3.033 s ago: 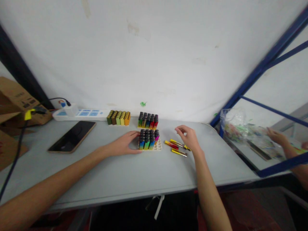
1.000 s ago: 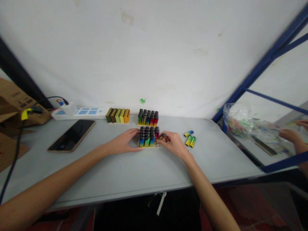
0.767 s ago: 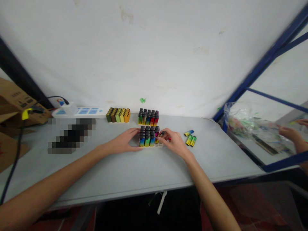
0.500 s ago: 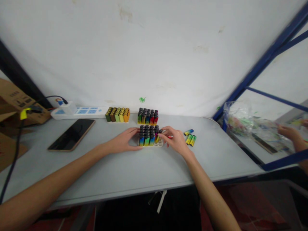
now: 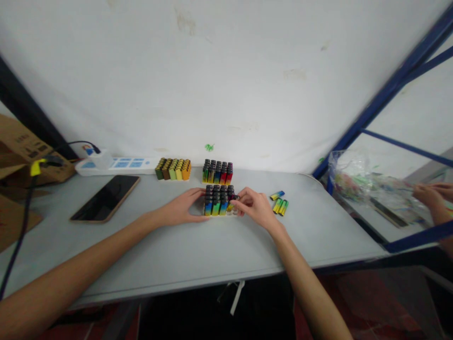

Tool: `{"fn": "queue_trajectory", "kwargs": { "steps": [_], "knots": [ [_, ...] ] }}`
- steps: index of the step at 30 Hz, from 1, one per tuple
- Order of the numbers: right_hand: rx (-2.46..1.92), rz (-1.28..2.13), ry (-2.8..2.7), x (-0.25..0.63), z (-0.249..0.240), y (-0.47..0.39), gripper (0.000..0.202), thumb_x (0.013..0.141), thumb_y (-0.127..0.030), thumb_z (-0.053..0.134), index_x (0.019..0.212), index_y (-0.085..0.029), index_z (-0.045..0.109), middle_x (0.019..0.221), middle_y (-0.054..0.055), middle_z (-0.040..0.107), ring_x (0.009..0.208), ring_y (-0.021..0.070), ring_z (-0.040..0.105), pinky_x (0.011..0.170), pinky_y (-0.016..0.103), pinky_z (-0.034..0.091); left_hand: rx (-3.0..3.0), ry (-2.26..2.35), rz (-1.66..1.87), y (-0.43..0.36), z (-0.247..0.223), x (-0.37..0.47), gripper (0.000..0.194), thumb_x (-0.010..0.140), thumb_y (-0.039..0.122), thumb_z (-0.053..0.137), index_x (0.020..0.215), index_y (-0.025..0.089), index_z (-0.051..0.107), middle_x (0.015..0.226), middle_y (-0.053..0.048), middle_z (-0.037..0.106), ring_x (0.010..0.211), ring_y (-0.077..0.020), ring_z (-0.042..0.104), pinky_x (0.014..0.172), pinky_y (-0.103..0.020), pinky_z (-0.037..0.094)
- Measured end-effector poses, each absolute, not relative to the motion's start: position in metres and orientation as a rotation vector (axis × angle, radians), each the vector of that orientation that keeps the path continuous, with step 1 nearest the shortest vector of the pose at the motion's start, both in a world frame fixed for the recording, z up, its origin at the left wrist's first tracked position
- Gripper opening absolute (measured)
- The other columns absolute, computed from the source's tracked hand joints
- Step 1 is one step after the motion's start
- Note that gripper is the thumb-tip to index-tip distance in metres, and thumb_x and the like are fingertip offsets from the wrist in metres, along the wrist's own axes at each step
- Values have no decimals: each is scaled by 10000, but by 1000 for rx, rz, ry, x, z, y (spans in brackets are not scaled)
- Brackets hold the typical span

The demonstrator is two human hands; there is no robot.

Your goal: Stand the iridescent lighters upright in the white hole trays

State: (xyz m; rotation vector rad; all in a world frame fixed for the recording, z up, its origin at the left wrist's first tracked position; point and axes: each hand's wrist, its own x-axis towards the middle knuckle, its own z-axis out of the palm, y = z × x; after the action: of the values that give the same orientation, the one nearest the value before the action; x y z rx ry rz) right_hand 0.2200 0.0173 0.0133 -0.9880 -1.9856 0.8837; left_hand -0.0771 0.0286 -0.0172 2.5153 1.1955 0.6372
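Workshop, apparently (grouped lighters (image 5: 217,200), long workbench (image 5: 184,255))

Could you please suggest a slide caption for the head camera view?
Left hand and right hand flank upright lighters; three loose lighters lie nearby.

I have my left forearm (image 5: 106,250) stretched long and low, slanting inward over the near edge of the surface (image 5: 212,250) from its left side. The wrist is nearly straight, and the left hand (image 5: 182,208) opens into a wide C facing right: thumb extended toward the near edge, fingers curving toward the back edge, their tips partly hidden. My right forearm (image 5: 307,274) crosses the near edge right of the middle and angles back to the left. There my right hand (image 5: 256,208) is bent inward, knuckles raised, thumb and fingertips drawn together in a pinch.
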Motion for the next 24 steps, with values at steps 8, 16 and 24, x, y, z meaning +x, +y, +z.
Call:
{"fn": "queue_trajectory", "kwargs": {
  "steps": [8,16,24],
  "knots": [
    [-998,827,-2086,229,24,20,367,892,-560,712,895,-195,669,681,15,726,582,158,695,568,232,530,2530,1160,672,29,-19,-78,764,809,651,730,1363,154,560,1402,-174,605,1305,-367,571,1162,-481,432],
    [-1042,664,-2196,225,20,23,310,913,-498,720,946,-190,726,694,10,732,587,141,653,594,222,498,2510,1159,677,28,-17,-78,764,800,647,741,1361,159,564,1407,-176,600,1302,-370,574,1163,-497,433],
    [-1070,590,-2251,223,15,22,233,944,-442,699,1018,-222,721,795,6,765,660,147,672,656,232,489,2481,1189,673,25,-11,-76,743,785,625,754,1345,168,581,1394,-166,615,1296,-371,582,1159,-496,438]
  ]
}}
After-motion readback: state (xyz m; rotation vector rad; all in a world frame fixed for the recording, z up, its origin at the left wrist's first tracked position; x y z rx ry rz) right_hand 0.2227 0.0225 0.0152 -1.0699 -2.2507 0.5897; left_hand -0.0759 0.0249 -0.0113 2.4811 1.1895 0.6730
